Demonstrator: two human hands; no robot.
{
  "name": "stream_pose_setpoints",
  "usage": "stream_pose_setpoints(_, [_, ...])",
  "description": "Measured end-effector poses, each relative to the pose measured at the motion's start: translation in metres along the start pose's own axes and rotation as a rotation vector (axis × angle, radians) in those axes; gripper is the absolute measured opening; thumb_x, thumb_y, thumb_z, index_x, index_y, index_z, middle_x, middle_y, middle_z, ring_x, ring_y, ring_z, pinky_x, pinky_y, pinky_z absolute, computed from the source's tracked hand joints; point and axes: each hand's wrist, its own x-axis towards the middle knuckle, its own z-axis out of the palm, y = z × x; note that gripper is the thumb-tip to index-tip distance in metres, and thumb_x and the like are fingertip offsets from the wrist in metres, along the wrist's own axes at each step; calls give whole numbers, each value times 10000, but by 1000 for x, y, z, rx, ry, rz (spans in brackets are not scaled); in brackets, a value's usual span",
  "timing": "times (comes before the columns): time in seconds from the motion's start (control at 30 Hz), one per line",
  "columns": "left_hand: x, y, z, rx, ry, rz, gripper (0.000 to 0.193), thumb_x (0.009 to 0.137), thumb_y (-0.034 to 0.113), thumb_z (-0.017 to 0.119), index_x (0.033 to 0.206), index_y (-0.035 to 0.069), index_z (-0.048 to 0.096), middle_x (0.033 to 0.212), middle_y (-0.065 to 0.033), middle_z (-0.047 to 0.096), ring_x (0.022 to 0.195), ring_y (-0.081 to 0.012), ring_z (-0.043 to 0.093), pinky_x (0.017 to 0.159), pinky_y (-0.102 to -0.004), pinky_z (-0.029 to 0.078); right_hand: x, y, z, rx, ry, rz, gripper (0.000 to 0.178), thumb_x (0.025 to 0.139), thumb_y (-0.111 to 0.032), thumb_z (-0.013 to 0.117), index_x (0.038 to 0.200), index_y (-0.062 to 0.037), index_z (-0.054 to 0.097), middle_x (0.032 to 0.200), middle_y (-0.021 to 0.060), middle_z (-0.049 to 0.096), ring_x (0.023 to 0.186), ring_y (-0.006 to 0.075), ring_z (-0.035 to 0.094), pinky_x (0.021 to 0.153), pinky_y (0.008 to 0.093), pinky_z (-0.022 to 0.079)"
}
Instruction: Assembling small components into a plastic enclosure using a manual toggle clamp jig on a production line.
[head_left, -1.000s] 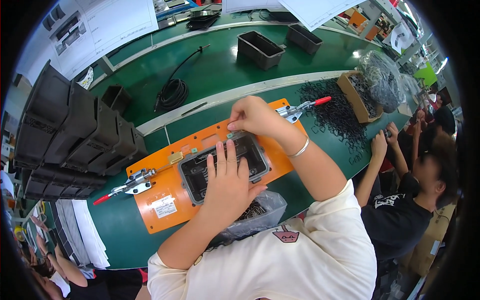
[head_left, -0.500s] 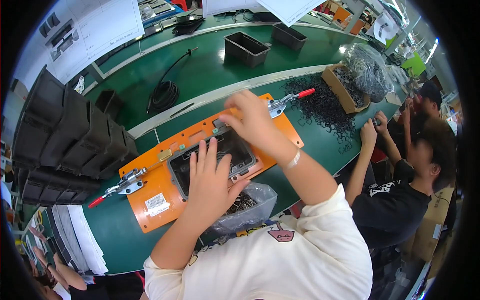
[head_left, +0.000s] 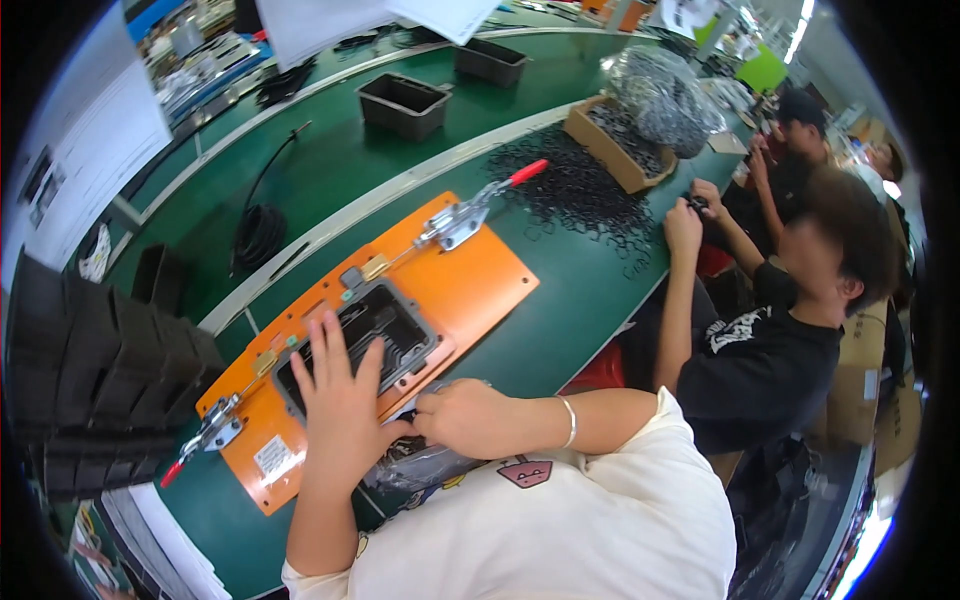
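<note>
A dark grey open plastic box [head_left: 412, 345] sits in an orange fixture plate [head_left: 490, 285]. My left hand [head_left: 340, 385] lies over the box's left part, fingers spread across its rim and opening. At the near edge of the plate, my right hand [head_left: 468, 418] is curled at a clear plastic bag [head_left: 425, 465], its fingertips pressed together; what they grip is hidden. A toggle clamp [head_left: 455, 222] with a red handle stands at the plate's far right end, its rod pointing at a brass block [head_left: 375, 267] by the box. A second toggle clamp [head_left: 217, 425] stands at the left end.
Stacked black bins [head_left: 90, 350] rise at the left. Black clips [head_left: 575, 190] lie heaped beside a cardboard box [head_left: 625, 150] and a clear bag [head_left: 665, 100]. A coiled cable [head_left: 260, 235] and a grey bin [head_left: 403, 105] are farther back. A co-worker [head_left: 785, 340] sits at the right.
My right hand has moved from the box's far edge down to the bag at the near edge. The right clamp's rod now reaches toward the box. My left hand stays over the box; the view has shifted.
</note>
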Motion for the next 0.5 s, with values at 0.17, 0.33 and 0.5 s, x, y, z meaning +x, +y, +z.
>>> stream_pose_setpoints(0.17, [-3,-4,2,-23,-14,19,963,413,312,896,1269,66,529,1531,-261,166,1432,-430,108,1071,-643,164,-3,9,8,4,41,-97,75,697,-140,640,744,-82,645,807,78,548,689,242,616,604,371,512])
stream_pose_setpoints(0.33, [-2,-12,8,-79,84,85,957,543,557,798,1273,13,507,1521,-279,177,1424,-451,112,1055,-658,156,10,31,-37,78,295,-136,38,702,-115,662,739,-121,667,756,58,569,679,231,611,584,354,506])
stream_pose_setpoints(0.5, [-1,-3,3,1,43,57,896,574,518,805,1268,26,522,1511,-303,165,1421,-459,105,1063,-657,147,57,88,-79,-123,757,24,110,696,-48,731,789,-68,676,730,82,569,698,257,581,605,355,473])
